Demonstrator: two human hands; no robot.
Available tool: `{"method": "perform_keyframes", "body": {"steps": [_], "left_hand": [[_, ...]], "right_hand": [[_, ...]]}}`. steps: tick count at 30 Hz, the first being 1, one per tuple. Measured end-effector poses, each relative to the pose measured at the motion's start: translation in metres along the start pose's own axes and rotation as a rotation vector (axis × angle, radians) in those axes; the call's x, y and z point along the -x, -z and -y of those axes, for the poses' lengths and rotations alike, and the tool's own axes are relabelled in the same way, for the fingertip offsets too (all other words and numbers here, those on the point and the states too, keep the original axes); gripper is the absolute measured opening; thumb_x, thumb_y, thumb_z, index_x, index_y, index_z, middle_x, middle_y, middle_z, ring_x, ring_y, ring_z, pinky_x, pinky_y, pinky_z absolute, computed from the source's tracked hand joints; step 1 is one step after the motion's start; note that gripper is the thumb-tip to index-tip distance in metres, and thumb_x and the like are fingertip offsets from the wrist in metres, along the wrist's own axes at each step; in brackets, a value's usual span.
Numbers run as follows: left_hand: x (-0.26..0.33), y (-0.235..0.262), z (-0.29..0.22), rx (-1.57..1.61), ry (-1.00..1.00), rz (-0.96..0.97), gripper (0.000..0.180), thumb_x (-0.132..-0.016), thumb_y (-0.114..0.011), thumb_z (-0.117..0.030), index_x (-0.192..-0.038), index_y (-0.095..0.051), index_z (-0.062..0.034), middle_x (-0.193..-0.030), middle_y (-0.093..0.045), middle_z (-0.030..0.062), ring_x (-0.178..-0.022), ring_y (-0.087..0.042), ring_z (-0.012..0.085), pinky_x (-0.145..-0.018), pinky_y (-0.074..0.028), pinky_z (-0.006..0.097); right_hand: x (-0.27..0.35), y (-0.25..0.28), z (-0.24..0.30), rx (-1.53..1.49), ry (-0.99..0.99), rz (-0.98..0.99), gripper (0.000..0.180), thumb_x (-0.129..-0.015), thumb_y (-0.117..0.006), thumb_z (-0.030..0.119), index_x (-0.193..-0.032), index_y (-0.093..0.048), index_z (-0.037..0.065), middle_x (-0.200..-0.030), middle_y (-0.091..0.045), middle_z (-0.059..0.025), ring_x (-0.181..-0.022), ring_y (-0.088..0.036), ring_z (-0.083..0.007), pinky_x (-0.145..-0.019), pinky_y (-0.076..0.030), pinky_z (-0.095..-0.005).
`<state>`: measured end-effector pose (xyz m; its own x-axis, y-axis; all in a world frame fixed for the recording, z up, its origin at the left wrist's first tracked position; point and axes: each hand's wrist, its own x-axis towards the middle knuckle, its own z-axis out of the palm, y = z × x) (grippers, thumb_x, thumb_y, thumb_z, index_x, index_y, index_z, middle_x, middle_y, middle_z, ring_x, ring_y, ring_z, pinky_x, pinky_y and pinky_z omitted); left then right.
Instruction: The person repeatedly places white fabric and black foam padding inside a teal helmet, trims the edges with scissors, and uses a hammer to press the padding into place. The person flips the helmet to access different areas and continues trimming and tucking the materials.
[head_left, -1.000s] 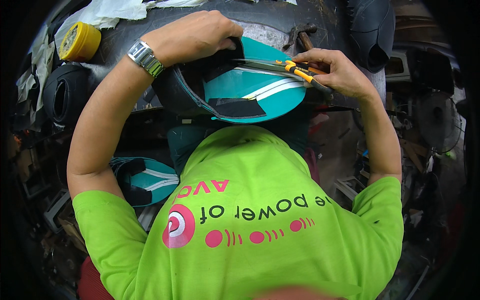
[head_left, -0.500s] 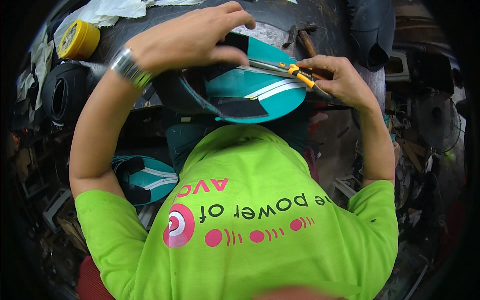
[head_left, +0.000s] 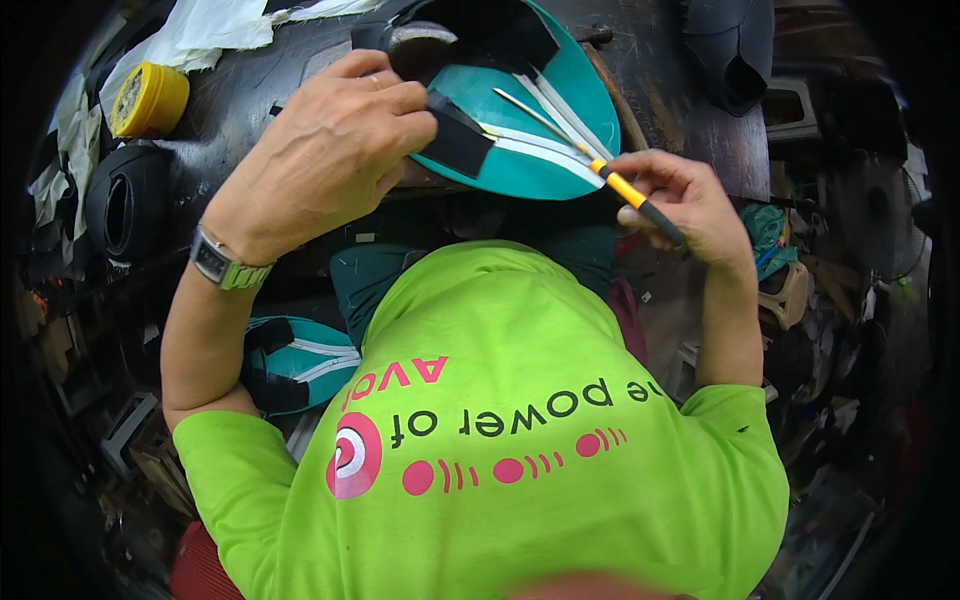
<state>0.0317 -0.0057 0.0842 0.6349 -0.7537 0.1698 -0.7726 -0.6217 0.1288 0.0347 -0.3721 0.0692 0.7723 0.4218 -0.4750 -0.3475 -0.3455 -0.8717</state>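
A teal-and-black shaped fabric piece (head_left: 590, 85) with white strips (head_left: 545, 150) lies at the table's near edge, its dark inside hollow facing me. Curled fingers of my left hand (head_left: 345, 140) close at its left side, by the black panel; the fingertips are partly hidden. My right hand (head_left: 680, 205) grips a yellow-and-black-handled tool (head_left: 625, 185) with a slender metal end. That end points up and left over the teal surface, beside the white strips. Whether the metal touches the piece, I cannot tell.
On the dark table (head_left: 290, 70) are a yellow tub (head_left: 150, 100), white cloth (head_left: 215, 30) and black rolled pieces (head_left: 125, 205) (head_left: 730, 60). A wooden handle (head_left: 608, 75) lies behind the teal piece. Below my left forearm is a similar teal piece (head_left: 305, 350).
The teal-and-black piece has shifted up and turned, showing more of its hollow. My left hand has come lower and curled its fingers. The tool has turned in my right hand.
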Motion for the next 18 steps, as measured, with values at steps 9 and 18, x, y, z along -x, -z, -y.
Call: {"method": "perform_keyframes", "body": {"steps": [9,18], "left_hand": [[0.018,-0.072,-0.025,0.176,0.249,-0.210,0.031,-0.082,-0.078,-0.011,-0.110,-0.068,-0.0026,-0.117,-0.066,0.0132,-0.113,-0.064,0.0312,-0.106,-0.050,0.042],[0.015,-0.084,-0.013,0.076,0.091,-0.292,0.022,-0.083,-0.074,0.000,-0.102,-0.061,-0.0010,-0.120,-0.059,0.0135,-0.099,-0.067,0.0312,-0.089,-0.058,0.040]], "right_hand": [[-0.005,-0.037,-0.042,-0.414,-0.175,0.063,0.049,-0.085,-0.083,0.007,-0.126,-0.060,-0.004,-0.076,-0.062,-0.0020,-0.048,-0.058,-0.0063,-0.040,-0.042,-0.0189],[-0.005,-0.038,-0.041,-0.331,-0.164,0.053,0.047,-0.086,-0.083,0.007,-0.126,-0.061,-0.002,-0.078,-0.062,-0.0014,-0.047,-0.055,-0.0057,-0.041,-0.038,-0.0191]]}}
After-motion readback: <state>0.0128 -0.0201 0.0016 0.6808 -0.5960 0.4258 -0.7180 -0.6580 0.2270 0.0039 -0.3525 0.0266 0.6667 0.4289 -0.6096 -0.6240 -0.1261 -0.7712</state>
